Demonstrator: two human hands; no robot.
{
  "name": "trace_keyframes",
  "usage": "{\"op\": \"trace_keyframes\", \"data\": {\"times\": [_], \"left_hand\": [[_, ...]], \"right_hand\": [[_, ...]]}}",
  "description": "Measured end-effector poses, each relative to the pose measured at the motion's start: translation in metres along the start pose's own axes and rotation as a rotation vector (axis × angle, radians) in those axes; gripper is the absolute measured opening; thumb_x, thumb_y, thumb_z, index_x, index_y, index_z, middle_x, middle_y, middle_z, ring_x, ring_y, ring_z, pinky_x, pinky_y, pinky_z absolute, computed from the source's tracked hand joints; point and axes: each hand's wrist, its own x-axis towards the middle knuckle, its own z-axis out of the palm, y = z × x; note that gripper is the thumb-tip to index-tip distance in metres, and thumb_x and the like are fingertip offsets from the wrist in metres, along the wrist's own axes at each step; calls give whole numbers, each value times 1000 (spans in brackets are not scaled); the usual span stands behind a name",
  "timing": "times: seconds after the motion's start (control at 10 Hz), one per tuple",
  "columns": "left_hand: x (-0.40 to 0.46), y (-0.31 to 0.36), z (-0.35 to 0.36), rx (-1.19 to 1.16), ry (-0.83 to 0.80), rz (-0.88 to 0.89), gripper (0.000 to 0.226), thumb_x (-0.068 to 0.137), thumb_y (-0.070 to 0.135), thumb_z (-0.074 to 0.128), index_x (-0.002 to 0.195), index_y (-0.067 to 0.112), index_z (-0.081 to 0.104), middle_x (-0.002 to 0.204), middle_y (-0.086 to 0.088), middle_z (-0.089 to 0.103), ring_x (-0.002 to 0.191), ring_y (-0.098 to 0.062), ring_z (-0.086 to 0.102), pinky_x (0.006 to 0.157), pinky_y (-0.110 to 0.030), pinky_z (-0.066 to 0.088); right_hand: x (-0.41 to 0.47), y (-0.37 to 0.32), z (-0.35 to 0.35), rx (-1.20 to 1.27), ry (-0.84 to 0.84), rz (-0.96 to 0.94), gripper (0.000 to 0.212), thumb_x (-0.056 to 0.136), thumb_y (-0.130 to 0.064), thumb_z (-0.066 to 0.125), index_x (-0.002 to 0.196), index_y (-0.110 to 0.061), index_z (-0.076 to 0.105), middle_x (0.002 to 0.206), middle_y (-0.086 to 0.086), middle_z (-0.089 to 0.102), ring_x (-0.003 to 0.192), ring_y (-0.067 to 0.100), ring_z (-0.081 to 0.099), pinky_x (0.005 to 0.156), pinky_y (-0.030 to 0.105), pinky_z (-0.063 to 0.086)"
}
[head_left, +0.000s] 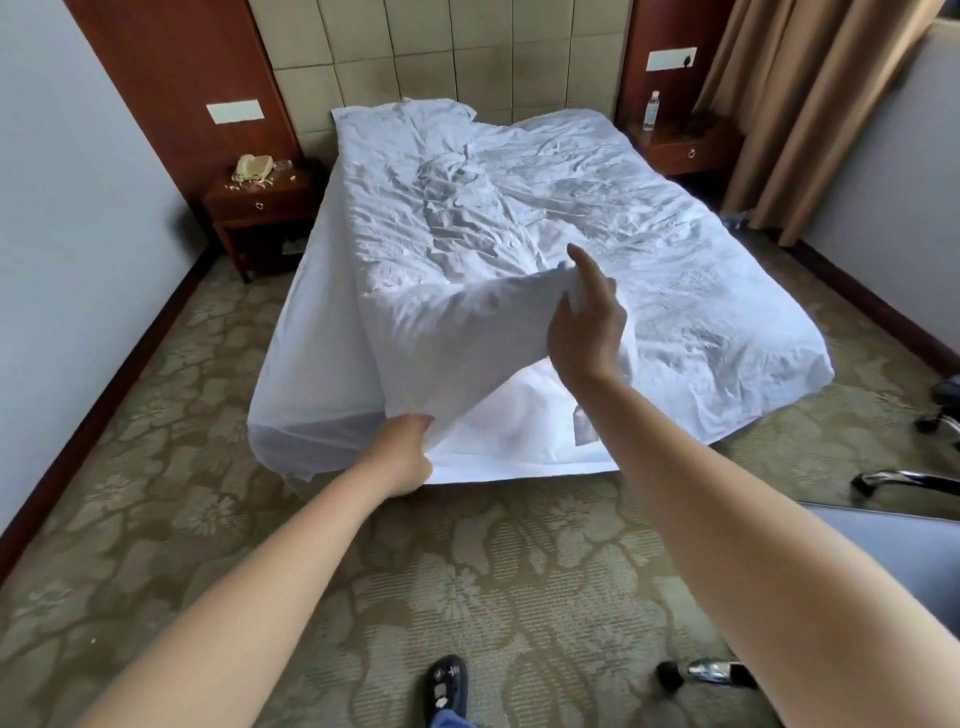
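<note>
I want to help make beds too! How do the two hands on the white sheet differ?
The left hand grips the crumpled white cloth sheet low, at the foot of the bed; the right hand holds it higher, over the bed. The left hand's fingers are curled; the right hand's index finger points straight out. Both hold the same lifted fold.

No writing can be read anywhere. The label on the water bottle (651, 110) standing on the bedside table (693, 151) is too small to make out. The left wall plate (233, 111) and the right wall plate (670, 59) (one on each side of the headboard (441, 52)) show no legible marking. A grey patch (586, 427) on the white sheet (519, 208) is only a blur.
</note>
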Motion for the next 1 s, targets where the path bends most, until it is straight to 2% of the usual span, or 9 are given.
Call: {"op": "trace_keyframes", "data": {"times": [0.2,0.3,0.4,0.5,0.6,0.7,0.8,0.9,1.0], "left_hand": [[-11,-11,26,322,-353,-60,52,87,4,46,134,24,43,133,-5,47,107,-26,54,73,-31,45],[-8,-21,28,258,-352,-121,60,85,4,44,140,27,43,145,-2,41,125,-25,47,84,-27,47],[-1,-22,20,232,-347,-121,31,79,5,43,97,16,65,101,-5,61,93,-25,58,55,-23,36],[1,-15,13,220,-340,-115,22,79,2,40,61,14,42,67,-1,43,66,-20,42,46,-25,23],[3,-8,7,65,-350,-149,22,82,5,44,62,13,41,63,-10,42,60,-18,36,47,-26,23],[7,-8,1,-253,-367,-257,19,89,30,50,79,14,52,77,-8,46,71,-18,43,64,-28,32],[10,-17,-6,-513,-481,-376,41,94,51,45,89,13,60,84,-4,55,78,-17,55,73,-29,44],[18,-31,-2,-754,-381,-419,41,96,40,49,76,7,62,77,-9,60,77,-21,57,78,-38,54],[40,-51,13,-892,194,-620,28,87,35,64,90,8,59,102,-9,61,101,-27,54,93,-41,45]], "right_hand": [[-99,137,-11,-594,-669,668,33,96,-10,43,126,-1,54,128,17,56,118,31,54,86,30,43],[-110,141,-5,-357,-654,899,39,98,-10,37,134,3,46,136,20,50,125,32,50,93,33,44],[-108,154,6,-18,-448,1153,45,95,-14,45,138,1,42,140,21,46,126,36,48,96,40,44],[-117,145,13,345,-393,1435,68,92,-37,57,148,-13,26,150,18,30,125,40,47,95,48,45],[-118,138,39,739,-290,1611,77,86,-48,64,146,-19,25,146,26,31,118,45,52,89,51,48],[-104,128,68,905,-216,1523,48,87,-34,66,122,-16,38,111,16,55,71,32,65,47,32,53],[-88,125,79,685,-269,1400,15,86,-6,58,97,-10,48,79,7,50,61,21,53,36,20,45],[-79,108,78,610,-353,1348,16,89,-5,55,79,-11,44,74,6,43,60,19,47,39,22,42],[-81,92,78,564,-430,1281,5,89,-4,53,87,-6,49,69,8,49,57,20,49,41,22,42]]}}
